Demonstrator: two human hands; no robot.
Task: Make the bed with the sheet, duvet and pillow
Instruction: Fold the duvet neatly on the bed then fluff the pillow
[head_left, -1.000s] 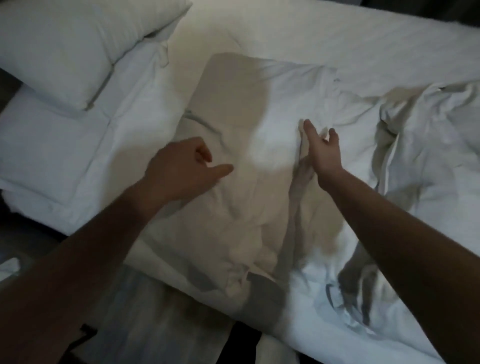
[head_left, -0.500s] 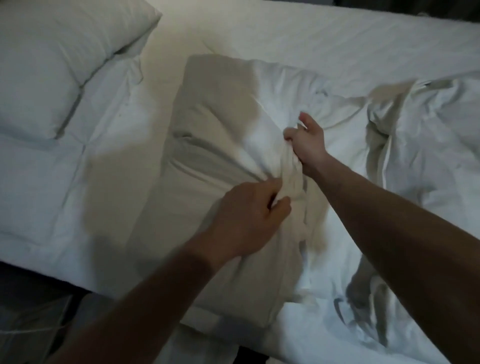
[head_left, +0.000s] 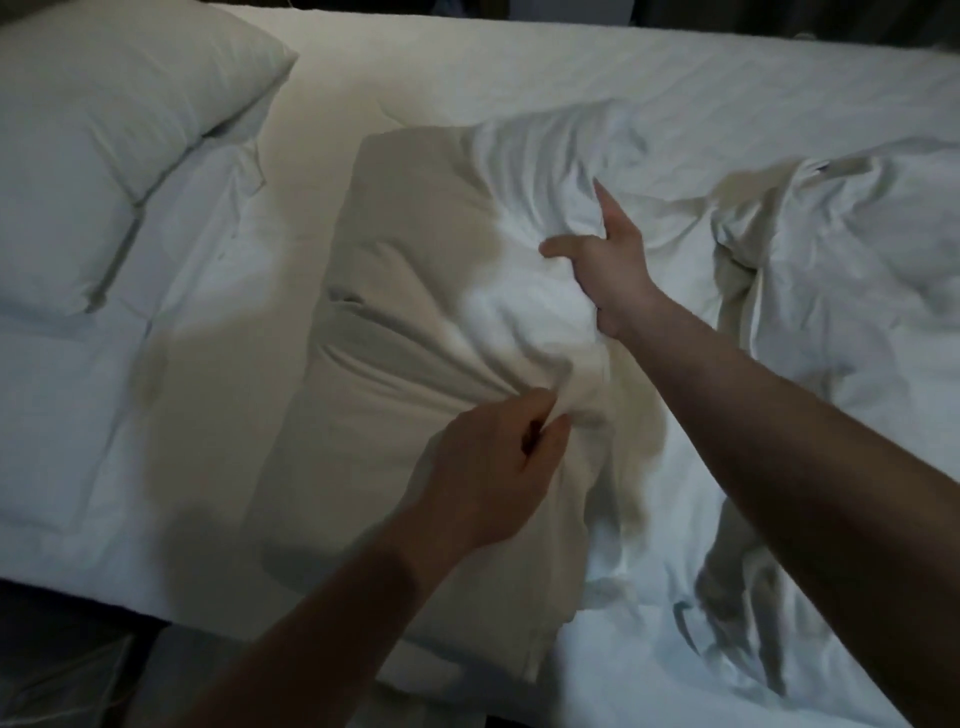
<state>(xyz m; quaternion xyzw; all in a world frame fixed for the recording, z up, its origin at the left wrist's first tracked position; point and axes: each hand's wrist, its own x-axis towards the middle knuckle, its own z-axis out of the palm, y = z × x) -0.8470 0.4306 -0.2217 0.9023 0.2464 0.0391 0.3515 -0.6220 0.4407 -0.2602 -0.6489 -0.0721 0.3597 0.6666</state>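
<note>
Pillow (head_left: 415, 322) gripped by both hands; second pillow (head_left: 119, 130) left, duvet (head_left: 841, 270) right.

Both forearms are bare right up to the frame's edge (no sleeve shows on either). The left hand (head_left: 493, 467) and right hand (head_left: 608, 265) wear no ring, watch or glove.

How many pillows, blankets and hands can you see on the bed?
Pillows: 2, one at the bed's head and one being gripped
Duvets: 1, crumpled
Hands: 2, left hand and right hand, both gripping the middle pillow's cover
Total: 5
</note>
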